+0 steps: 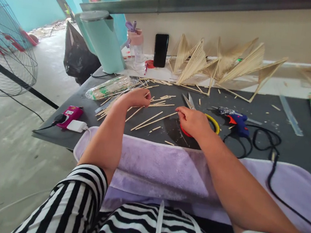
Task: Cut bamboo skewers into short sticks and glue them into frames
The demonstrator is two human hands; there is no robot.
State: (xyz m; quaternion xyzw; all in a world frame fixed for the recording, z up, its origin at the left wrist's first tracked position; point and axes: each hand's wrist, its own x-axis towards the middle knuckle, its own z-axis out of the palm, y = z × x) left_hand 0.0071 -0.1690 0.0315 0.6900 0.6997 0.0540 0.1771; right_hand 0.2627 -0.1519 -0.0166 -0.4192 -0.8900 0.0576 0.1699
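My left hand [136,97] is closed above the loose thin wooden sticks [160,103] on the dark table; what its curled fingers hold, if anything, is hidden. The fingertips of my right hand [193,121] are pinched at the far end of a thin wooden stick [154,122], which slants down to the left. Beneath and behind that hand lie scissors [214,124] with red and yellow handles, their blades apart and pointing away from me. A blue glue gun [239,124] rests to the right of them.
Zigzag stick structures [197,62] stand along the wall, beside a phone [160,50], a bottle [136,44] and a green jug [104,41]. Stick packs [110,87] lie left and right. A pink power adapter [71,115] sits at the left edge; a purple cloth [160,167] covers the front.
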